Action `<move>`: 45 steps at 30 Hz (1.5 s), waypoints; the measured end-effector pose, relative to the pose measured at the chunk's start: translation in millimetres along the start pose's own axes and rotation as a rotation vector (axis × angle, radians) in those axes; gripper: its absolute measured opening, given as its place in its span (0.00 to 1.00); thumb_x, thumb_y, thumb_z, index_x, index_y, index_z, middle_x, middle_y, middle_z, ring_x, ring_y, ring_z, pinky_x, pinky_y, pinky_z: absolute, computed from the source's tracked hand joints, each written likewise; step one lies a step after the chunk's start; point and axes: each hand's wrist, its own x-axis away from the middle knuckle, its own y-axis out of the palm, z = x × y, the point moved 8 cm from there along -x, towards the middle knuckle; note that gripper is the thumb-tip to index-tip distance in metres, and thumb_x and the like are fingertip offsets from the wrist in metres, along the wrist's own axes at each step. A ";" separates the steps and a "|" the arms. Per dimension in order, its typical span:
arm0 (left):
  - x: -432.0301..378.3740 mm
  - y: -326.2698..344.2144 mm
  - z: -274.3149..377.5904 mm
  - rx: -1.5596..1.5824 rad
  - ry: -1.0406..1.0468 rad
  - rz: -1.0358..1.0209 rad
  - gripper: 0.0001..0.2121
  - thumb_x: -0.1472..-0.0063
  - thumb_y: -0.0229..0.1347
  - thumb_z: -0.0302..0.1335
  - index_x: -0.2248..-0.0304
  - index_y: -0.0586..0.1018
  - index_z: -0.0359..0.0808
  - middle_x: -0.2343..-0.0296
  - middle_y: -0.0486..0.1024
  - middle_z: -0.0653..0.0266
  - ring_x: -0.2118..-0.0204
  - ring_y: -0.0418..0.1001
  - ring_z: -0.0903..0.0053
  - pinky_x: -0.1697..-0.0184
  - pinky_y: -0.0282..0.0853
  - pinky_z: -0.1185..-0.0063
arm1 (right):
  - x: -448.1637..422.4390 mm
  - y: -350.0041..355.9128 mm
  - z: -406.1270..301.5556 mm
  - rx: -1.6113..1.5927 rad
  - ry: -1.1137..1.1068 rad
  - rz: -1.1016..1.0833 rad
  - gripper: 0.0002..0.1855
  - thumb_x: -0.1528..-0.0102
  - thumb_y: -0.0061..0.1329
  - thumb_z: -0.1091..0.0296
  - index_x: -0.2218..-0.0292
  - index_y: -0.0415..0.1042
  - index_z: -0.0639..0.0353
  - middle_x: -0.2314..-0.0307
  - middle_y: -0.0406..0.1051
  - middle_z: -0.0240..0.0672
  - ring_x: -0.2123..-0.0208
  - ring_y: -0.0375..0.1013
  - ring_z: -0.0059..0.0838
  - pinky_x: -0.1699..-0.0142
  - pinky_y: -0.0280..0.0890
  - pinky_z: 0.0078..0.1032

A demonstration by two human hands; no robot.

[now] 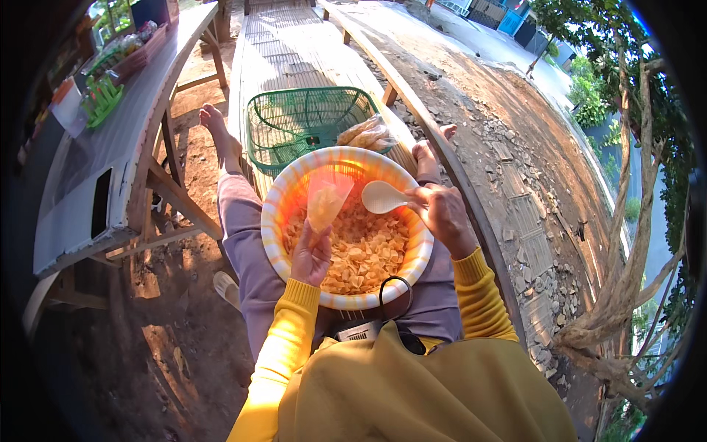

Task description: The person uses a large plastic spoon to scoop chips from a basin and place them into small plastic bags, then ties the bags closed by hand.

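Note:
A round orange-and-white striped plastic basin [280, 276] sits on my lap, holding a heap of thin yellow chips [364, 257]. Over its left side my left hand [310, 257] grips a small clear plastic bag [327, 204] by its lower end. Some chips show inside that bag, and its wide top points up. My right hand [444, 215] is at the basin's right rim, closed around the handle of a pale rice paddle [382, 197]. The paddle's bowl hangs above the chips, a little to the right of the bag, not touching it.
Beyond the basin, a green plastic basket [276, 130] holds filled clear bags [365, 133] on a bamboo-slat bench [281, 44]. A wooden rail [414, 110] runs along my right. At left stands a table [132, 110] bearing a light-green rack [102, 99] and a pink basket [144, 52].

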 end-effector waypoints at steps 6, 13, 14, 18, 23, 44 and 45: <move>-7.2 -14.5 20.4 0.145 0.047 -0.089 0.13 0.43 0.52 0.30 0.60 0.71 0.32 0.65 0.74 0.60 0.65 0.75 0.74 0.67 0.75 0.83 | 34.4 85.5 23.5 0.210 0.063 -0.307 0.07 0.56 0.50 0.63 0.71 0.74 0.43 0.77 0.71 0.26 0.70 0.70 0.26 0.62 0.53 0.30; -5.8 -11.6 26.5 0.105 0.088 -0.135 0.13 0.43 0.52 0.29 0.59 0.71 0.33 0.64 0.74 0.59 0.64 0.75 0.72 0.66 0.75 0.82 | 46.7 100.0 7.5 0.005 -0.059 -0.451 0.07 0.56 0.48 0.64 0.71 0.75 0.41 0.74 0.71 0.25 0.66 0.70 0.23 0.58 0.50 0.30; -5.3 -10.8 25.9 0.106 0.087 -0.132 0.13 0.43 0.52 0.29 0.59 0.71 0.33 0.64 0.74 0.59 0.64 0.75 0.72 0.66 0.75 0.82 | 45.7 96.6 8.1 -0.008 -0.047 -0.507 0.08 0.56 0.49 0.64 0.70 0.75 0.42 0.73 0.71 0.25 0.66 0.70 0.23 0.59 0.50 0.29; -6.6 -9.0 24.6 0.085 0.102 -0.136 0.13 0.43 0.51 0.29 0.59 0.71 0.33 0.64 0.74 0.58 0.64 0.75 0.72 0.66 0.75 0.82 | 58.6 120.0 22.9 -0.146 0.074 -0.558 0.11 0.55 0.53 0.61 0.66 0.74 0.48 0.70 0.73 0.29 0.62 0.70 0.29 0.56 0.52 0.30; -6.0 -8.6 27.1 0.061 0.127 -0.141 0.13 0.42 0.51 0.30 0.59 0.71 0.33 0.64 0.74 0.58 0.64 0.75 0.72 0.66 0.75 0.82 | 65.6 143.0 27.4 -0.617 0.214 -0.653 0.14 0.58 0.56 0.62 0.67 0.76 0.54 0.73 0.74 0.37 0.68 0.72 0.34 0.61 0.63 0.25; -7.2 -11.6 22.9 -0.051 0.108 -0.085 0.14 0.44 0.54 0.31 0.60 0.70 0.35 0.63 0.73 0.60 0.64 0.74 0.74 0.65 0.75 0.82 | 27.2 33.1 34.8 -0.909 0.379 -0.328 0.13 0.51 0.50 0.77 0.61 0.70 0.68 0.66 0.72 0.38 0.62 0.70 0.23 0.55 0.64 0.17; -6.9 -12.2 22.7 -0.074 0.106 -0.073 0.14 0.45 0.54 0.31 0.60 0.70 0.35 0.63 0.73 0.61 0.63 0.74 0.74 0.65 0.74 0.82 | 22.1 24.8 34.1 -1.069 0.380 -0.178 0.13 0.50 0.50 0.76 0.61 0.70 0.68 0.66 0.72 0.38 0.63 0.70 0.20 0.56 0.65 0.17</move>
